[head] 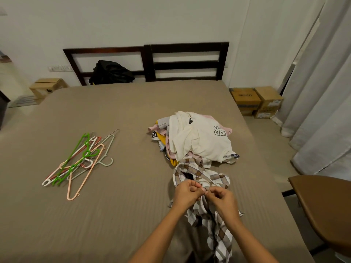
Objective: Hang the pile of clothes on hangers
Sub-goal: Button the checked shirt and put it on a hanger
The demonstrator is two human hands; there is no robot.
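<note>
A wooden stool [47, 88] stands on the floor at 10 o'clock, beside the bed [114, 215]. A loose heap of plastic hangers [79, 160] in green, white, peach and grey lies on the bed cover at 9 o'clock, well apart from the clothes. A black bag [111, 73] leans against the dark headboard [186, 61] at 11 o'clock. The pile of clothes [197, 139] sits just right of the bed's centre, a cream T-shirt with printed letters on top. A checked shirt [214, 179] trails from the pile's near edge toward 6 o'clock. The left hand [185, 194] and right hand [223, 202] are close together at 5 o'clock, each with its fingers curled and pinching the checked shirt's fabric. Cardboard boxes [256, 101] are stacked on the floor at 2 o'clock. A pale curtain [322, 92] hangs at 3 o'clock.
</note>
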